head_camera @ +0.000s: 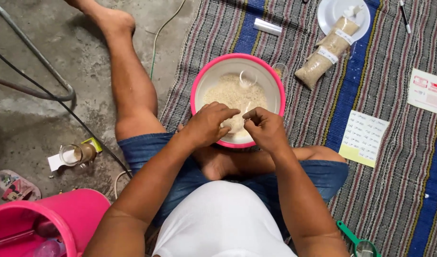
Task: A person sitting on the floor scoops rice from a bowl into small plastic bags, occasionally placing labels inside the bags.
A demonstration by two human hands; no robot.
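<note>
Thing in hand: a small clear plastic bag (237, 119), hard to make out, which I see pinched between my two hands over the near side of the bowl (199, 85).
Bowl: pink-rimmed, white inside, round, resting on the striped mat (394, 190) just ahead of my knees; it holds a heap of rice (230, 95) and a small clear cup (247, 79) half sunk in the far part of the heap.
Left hand (206, 124): over the bowl's near rim, fingers (228, 113) drawn narrow in a pinch on the bag's edge.
Right hand (266, 127): just beside the left, also over the near rim, fingers (251, 114) curled tight on the same film.
Step, as I judge it: working the bag's mouth open or closed above the rice; which of the two I cannot tell.
Next move calls for: a steady two-handed pinch kept over the bowl, so any spilt grains fall back in.
Axis: the bag seems to hang downward from my fingertips, long axis roughly vertical, mouth uppermost; the film is too faint for me to be sure.
Beyond the bowl: filled rice packets (329, 50) lie slantwise, partly on a white plate (330, 14).
Right of the bowl: a printed sheet (364, 138).
Left of the bowl: bare concrete floor (33, 128), a small glass jar (77, 154) and a pink bucket (71, 214).
</note>
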